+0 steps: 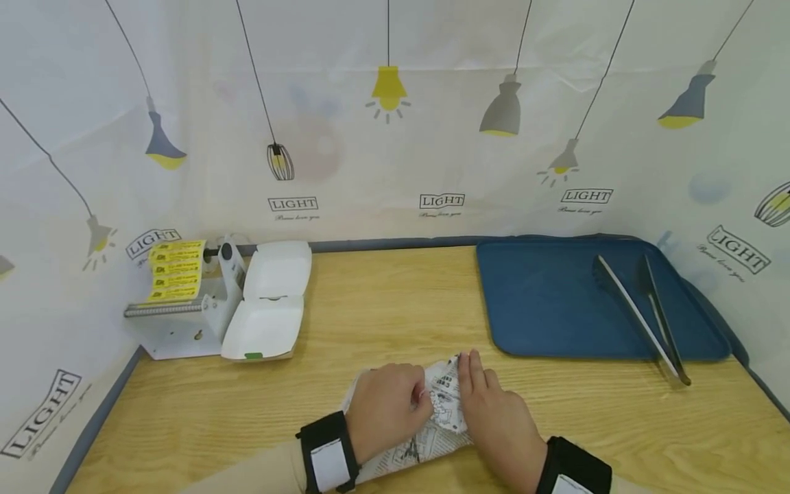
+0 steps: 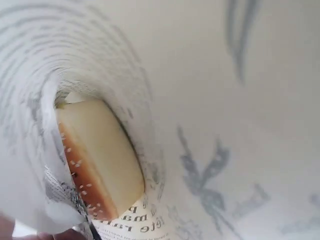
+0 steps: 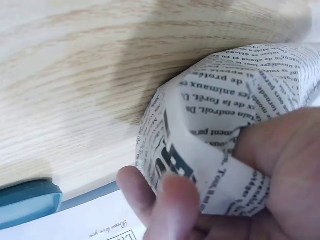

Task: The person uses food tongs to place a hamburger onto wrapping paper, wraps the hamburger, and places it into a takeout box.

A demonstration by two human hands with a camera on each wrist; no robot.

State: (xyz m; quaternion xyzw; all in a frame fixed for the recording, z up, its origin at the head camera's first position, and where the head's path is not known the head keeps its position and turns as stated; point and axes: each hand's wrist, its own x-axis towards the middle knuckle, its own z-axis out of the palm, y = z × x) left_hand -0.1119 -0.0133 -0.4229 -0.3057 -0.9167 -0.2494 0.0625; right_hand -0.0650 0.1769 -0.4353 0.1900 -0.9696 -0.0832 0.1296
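Newsprint-patterned wrapping paper (image 1: 416, 446) lies on the table beneath both hands. Inside it, in the left wrist view, a sesame-topped bun (image 2: 107, 155) shows through the paper's open end. My left hand (image 1: 389, 408) holds the paper from above with curled fingers; its fingertips are mostly hidden in the head view. At the paper's right end, my right hand (image 1: 494, 418) presses the edge with straight fingers. The right wrist view shows the paper (image 3: 215, 175) folding inward there, with the right hand against the fold.
An open white takeaway box (image 1: 268, 326) stands at the back left, beside a label dispenser (image 1: 185, 329) with a roll of yellow stickers (image 1: 177, 271). A blue tray (image 1: 537, 302) at the back right carries metal tongs (image 1: 638, 312), whose end overhangs its front rim.
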